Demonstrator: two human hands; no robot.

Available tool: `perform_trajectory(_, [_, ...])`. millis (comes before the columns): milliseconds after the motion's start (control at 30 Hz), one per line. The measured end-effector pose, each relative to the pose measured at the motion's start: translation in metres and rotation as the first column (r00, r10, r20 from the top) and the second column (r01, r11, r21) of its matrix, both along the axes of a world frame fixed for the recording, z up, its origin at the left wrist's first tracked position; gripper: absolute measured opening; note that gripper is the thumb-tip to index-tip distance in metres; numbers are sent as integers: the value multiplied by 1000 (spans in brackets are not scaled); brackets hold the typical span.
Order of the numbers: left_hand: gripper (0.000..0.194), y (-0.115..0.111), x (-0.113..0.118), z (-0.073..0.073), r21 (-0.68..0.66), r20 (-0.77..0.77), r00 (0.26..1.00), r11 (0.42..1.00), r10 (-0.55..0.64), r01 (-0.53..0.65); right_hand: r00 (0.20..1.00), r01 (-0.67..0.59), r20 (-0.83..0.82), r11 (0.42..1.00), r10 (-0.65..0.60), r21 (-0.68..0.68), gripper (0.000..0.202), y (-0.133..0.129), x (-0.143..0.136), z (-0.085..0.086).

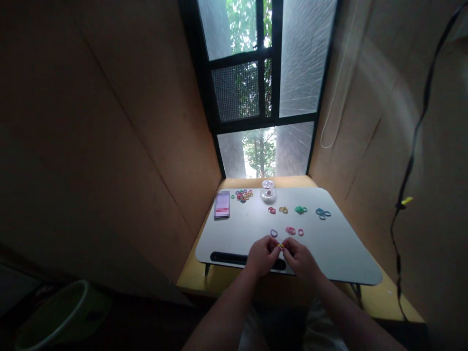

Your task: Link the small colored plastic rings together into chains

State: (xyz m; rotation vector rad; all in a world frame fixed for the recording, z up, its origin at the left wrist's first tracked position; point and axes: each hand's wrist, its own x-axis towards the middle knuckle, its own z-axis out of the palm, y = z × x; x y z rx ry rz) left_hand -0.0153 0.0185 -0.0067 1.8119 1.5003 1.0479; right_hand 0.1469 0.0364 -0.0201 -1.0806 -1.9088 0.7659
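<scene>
My left hand [263, 253] and my right hand [297, 254] meet above the front of a small white table [234, 239]. Their fingertips pinch a small yellow hair tie [281, 245] between them. Just beyond lie a purple hair tie [274, 233], a pink cluster [290, 230] and a single pink tie [301, 232]. Farther back, a row holds red ties [271, 210], yellow ties [283, 210], green ties [301, 209] and blue ties [322, 213]. A mixed-colour pile [243, 195] sits at the back left, with one green tie beside it.
A clear plastic container [268, 195] stands at the table's back edge. A phone [222, 204] lies at the left, and a black slot [230, 258] runs along the front. Below left is a green bin [62, 317]. A dark cord [413, 146] hangs at the right, near the window [263, 124].
</scene>
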Motion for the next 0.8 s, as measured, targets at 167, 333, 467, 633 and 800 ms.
perform_trajectory(167, [15, -1, 0, 0, -2, -4, 1000, 1000, 5, -5, 1000, -7, 6, 1000, 7, -18, 13, -2, 0, 3])
perform_trajectory(333, [16, -2, 0, 2, -2, -5, 1000, 1000, -2, 2, 1000, 4, 17, 1000, -4, -14, 14, -2, 0, 2])
perform_trajectory(467, [16, -2, 0, 2, -2, -14, 1000, 1000, 12, -12, 1000, -3, 15, 1000, 3, -9, 14, -2, 0, 2])
perform_trajectory(633, [17, -3, 0, 3, 2, -10, 1000, 1000, 4, -4, 1000, 4, 20, 1000, -4, -12, 16, -2, 0, 3])
perform_trajectory(800, [17, -3, 0, 4, -3, -10, 1000, 1000, 10, -10, 1000, 10, 11, 1000, -9, -18, 17, -2, -1, 2])
